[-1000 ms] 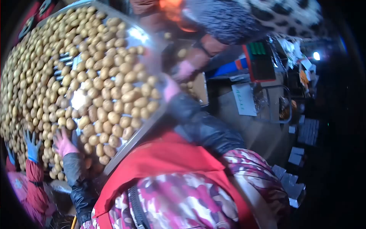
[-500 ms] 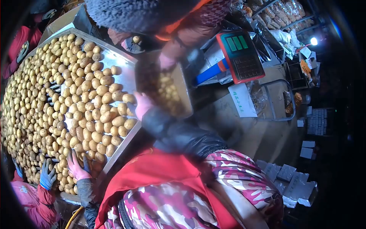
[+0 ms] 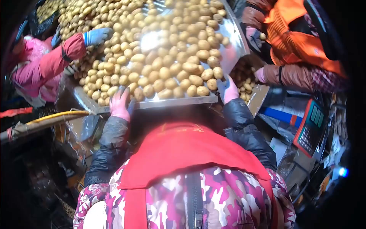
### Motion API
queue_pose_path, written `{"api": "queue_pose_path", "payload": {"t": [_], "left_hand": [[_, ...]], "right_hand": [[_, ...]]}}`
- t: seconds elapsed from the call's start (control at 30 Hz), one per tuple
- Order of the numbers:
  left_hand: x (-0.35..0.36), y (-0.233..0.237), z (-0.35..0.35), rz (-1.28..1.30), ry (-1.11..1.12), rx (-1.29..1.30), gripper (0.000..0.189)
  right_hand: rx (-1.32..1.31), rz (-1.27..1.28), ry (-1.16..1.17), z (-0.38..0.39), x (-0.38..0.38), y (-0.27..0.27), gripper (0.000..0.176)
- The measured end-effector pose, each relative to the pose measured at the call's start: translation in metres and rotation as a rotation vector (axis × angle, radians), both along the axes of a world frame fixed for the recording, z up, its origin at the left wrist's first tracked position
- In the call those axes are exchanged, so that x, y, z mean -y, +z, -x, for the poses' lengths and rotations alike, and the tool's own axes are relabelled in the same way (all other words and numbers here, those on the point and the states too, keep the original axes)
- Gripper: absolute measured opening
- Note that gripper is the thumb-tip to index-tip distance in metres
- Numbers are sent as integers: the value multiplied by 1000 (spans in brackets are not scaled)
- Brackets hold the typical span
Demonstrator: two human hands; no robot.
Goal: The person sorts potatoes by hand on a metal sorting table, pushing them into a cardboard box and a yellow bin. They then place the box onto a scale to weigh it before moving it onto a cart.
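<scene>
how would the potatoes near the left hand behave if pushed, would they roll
The potatoes near the left hand look rounded, so a push would likely start them rolling, though close-packed neighbours may soon stop them. Their plump, unwrinkled look suggests they're firm. The shiny metal table may let them slide too.

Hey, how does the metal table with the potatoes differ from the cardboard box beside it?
The metal table is shiny and silvery, while the cardboard box is dull brown. The metal table is much the larger; the cardboard box is small next to its right-hand corner. Potatoes lie spread widely over the metal table under bright light, whereas those in the cardboard box sit in a small, shadowed group. Both hold potatoes.
</scene>
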State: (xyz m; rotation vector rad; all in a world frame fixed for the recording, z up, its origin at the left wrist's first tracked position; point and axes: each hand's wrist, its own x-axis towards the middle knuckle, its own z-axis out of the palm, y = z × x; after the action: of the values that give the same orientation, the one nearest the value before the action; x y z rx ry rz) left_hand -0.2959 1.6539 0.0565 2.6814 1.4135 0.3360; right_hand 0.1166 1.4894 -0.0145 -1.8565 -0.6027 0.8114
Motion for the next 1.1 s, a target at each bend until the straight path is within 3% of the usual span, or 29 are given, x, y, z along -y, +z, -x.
{"api": "queue_pose_path", "payload": {"t": [0.17, 0.23, 0.33, 0.37, 0.43, 0.5, 0.53, 0.73, 0.9, 0.93, 1.07, 1.1], "left_hand": [[31, 1, 13, 36, 75, 12, 53], [36, -1, 16, 31, 104, 39, 50], [37, -2, 17, 39, 114, 109, 48], [38, -4, 18, 53, 117, 119, 49], [37, -3, 20, 78, 127, 133, 51], [40, 1, 15, 74, 130, 173, 48], [39, 5, 12, 85, 121, 189, 47], [17, 23, -19, 74, -32, 299, 38], [-25, 21, -61, 178, -142, 32, 44], [-31, 25, -69, 204, -147, -64, 41], [-41, 11, -92, 162, -108, -295, 25], [-43, 11, -94, 159, -97, -329, 25]], "right_hand": [[190, 163, 11, -16, 7, -5, 54], [334, 126, 26, -2, -4, 23, 53], [626, -28, 282, 26, -26, 65, 49], [530, -32, 381, 40, -38, 84, 44], [733, -133, 637, 61, -55, 83, 40], [812, -134, 923, 80, -76, 80, 35], [911, -2, 1067, 91, -90, 87, 32], [1014, -13, 1050, 91, -139, 71, 31], [963, -18, 912, 110, -130, 91, 36], [957, -64, 976, 113, -131, 96, 36], [1044, 291, 1466, 139, -156, 97, 37], [1049, 243, 1440, 141, -159, 93, 29]]}}
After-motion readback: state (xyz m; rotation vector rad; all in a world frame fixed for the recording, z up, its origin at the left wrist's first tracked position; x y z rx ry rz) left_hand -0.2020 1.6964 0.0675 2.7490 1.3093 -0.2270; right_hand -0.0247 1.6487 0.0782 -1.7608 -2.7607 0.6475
